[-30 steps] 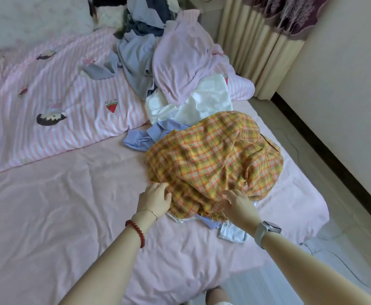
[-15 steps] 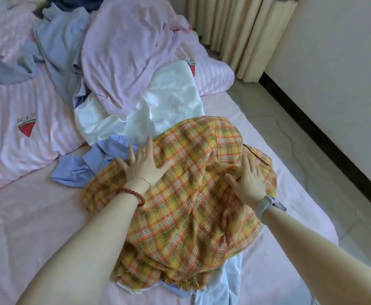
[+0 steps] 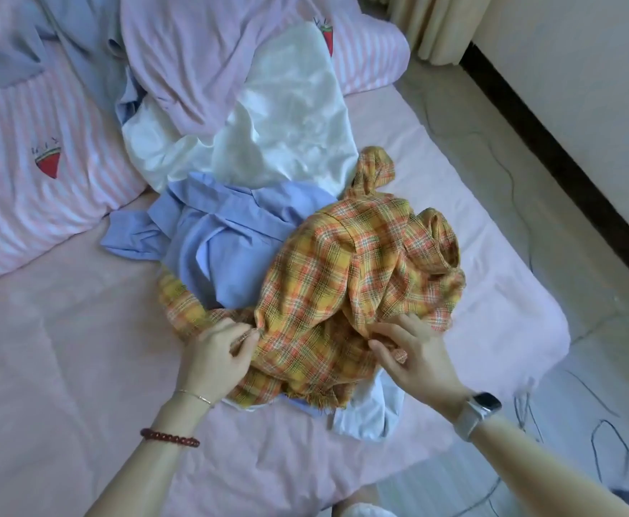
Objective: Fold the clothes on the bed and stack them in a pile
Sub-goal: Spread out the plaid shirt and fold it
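A yellow and orange plaid shirt [image 3: 346,278] lies bunched on the pink bed sheet [image 3: 63,348], near its right edge. My left hand [image 3: 216,352] pinches a fold of the plaid cloth at the shirt's left side. My right hand [image 3: 413,352] grips the plaid cloth at its near right part. A light blue shirt [image 3: 227,233] lies crumpled under and behind the plaid one. Behind that sit a white garment [image 3: 275,125] and a lilac one [image 3: 190,57]. A pale blue garment [image 3: 372,412] pokes out below the plaid shirt.
A pink striped quilt [image 3: 25,173] with watermelon prints covers the bed's far left. A grey-blue garment [image 3: 7,57] lies on it. Right of the bed are the floor [image 3: 551,181] with thin cables, a dark skirting board [image 3: 566,151] and a curtain [image 3: 428,24].
The plaid shirt has been pulled back toward me and bunched up, uncovering the light blue shirt. Both hands went from flat on the cloth to gripping its near part.
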Motion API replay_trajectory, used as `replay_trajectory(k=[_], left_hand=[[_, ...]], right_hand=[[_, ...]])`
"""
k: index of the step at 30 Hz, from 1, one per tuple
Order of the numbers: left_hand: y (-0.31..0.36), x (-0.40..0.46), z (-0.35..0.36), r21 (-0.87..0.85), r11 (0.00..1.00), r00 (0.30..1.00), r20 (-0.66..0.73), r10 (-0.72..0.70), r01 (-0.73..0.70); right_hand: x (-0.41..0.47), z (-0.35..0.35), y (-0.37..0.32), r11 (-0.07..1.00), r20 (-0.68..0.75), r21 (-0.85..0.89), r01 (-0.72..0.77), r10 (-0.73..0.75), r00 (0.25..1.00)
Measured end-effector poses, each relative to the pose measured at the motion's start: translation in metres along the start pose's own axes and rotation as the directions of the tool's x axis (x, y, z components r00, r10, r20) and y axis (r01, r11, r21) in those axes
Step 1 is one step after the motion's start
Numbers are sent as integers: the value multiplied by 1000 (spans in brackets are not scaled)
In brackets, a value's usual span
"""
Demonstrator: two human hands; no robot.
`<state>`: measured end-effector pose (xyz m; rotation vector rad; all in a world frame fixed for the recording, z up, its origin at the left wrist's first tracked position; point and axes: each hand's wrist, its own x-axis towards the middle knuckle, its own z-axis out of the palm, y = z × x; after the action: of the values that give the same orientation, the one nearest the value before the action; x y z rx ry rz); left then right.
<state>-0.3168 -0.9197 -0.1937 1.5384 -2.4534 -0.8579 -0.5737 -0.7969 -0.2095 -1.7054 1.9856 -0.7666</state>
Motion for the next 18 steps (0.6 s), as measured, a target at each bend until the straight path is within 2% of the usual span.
replay_trajectory(k=[3, 5, 6, 7, 9, 11, 12, 14, 16, 18], left_hand=[[-4, 4, -6, -23, 992, 991, -50, -125, 124], [4, 34, -7, -33, 991, 987, -89, -134, 132], [11, 51, -4, -51, 991, 988, -87, -126, 122], [20, 68, 1, -72, 992, 992, -64, -105, 100], [41, 99, 13, -127, 990, 998, 32, -54, 58], [60, 120, 24, -179, 980, 988, 140, -66, 91], [66, 125, 28, -197, 972, 981, 170, -94, 127], [73, 122, 29, -243, 961, 986, 134, -98, 129], [76, 101, 22, -228, 973, 998, -46, -29, 18], [73, 78, 12, -262, 963, 973, -233, 3, -65]], right_hand=[[10, -10, 7, 998, -144, -44, -38, 32, 989], [39, -14, 21, 980, -288, -102, -172, 136, 948], [56, -15, 29, 958, -313, -89, -274, 234, 920], [73, -17, 36, 927, -292, -55, -370, 339, 894], [99, -17, 52, 856, -156, 22, -516, 513, 844], [113, -16, 61, 802, -15, 59, -594, 596, 803], [114, -17, 58, 815, -12, 39, -578, 578, 816], [106, -18, 45, 896, -160, 9, -444, 440, 884], [86, -17, 21, 981, -237, 32, -189, 192, 952], [59, -13, -4, 998, -173, 27, 62, -56, 983]])
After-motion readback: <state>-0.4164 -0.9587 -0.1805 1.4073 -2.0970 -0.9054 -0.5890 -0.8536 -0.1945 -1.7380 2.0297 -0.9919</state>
